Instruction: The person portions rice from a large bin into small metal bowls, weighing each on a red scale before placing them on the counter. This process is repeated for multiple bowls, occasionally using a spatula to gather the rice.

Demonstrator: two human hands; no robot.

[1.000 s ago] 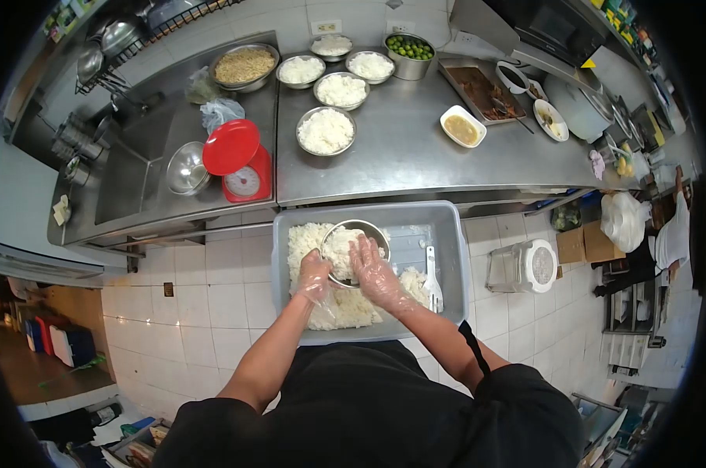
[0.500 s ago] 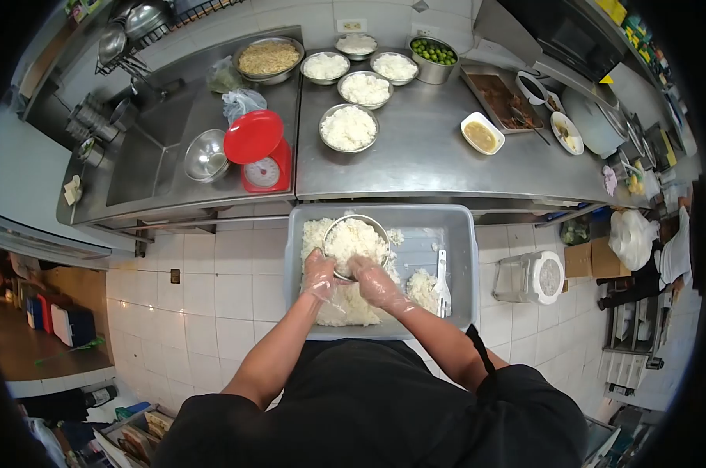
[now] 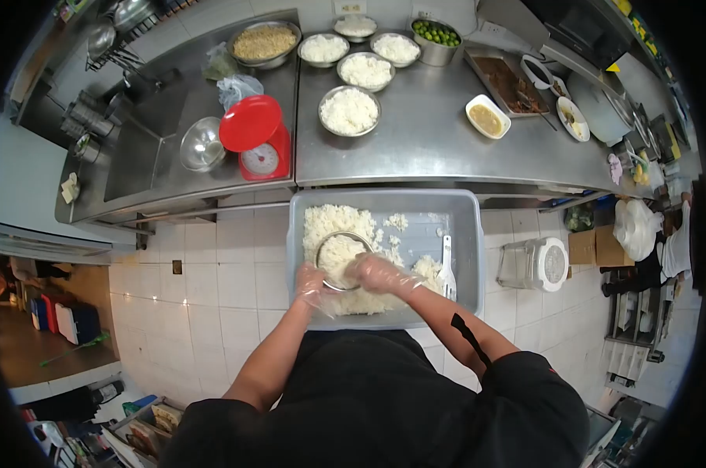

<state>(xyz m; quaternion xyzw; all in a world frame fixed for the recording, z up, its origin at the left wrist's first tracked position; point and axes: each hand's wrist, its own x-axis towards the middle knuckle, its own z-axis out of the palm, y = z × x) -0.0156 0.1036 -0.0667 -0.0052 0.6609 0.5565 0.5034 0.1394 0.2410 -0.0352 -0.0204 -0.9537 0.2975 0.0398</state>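
Both gloved hands are down in the grey tub (image 3: pixel 467 234), just below the steel counter (image 3: pixel 415 148). The left hand (image 3: pixel 312 282) is closed on the near rim of the metal bowl (image 3: pixel 337 256), which sits full among the loose rice (image 3: pixel 331 221) on the tub's left side. The right hand (image 3: pixel 378 273) curls over the bowl's right edge — gripping rim or rice, I cannot tell. A white paddle (image 3: pixel 447 269) lies near it.

Bright, even overhead light, soft glare on the steel counter (image 3: pixel 415 148), strong fisheye bending, black vignetted corners.
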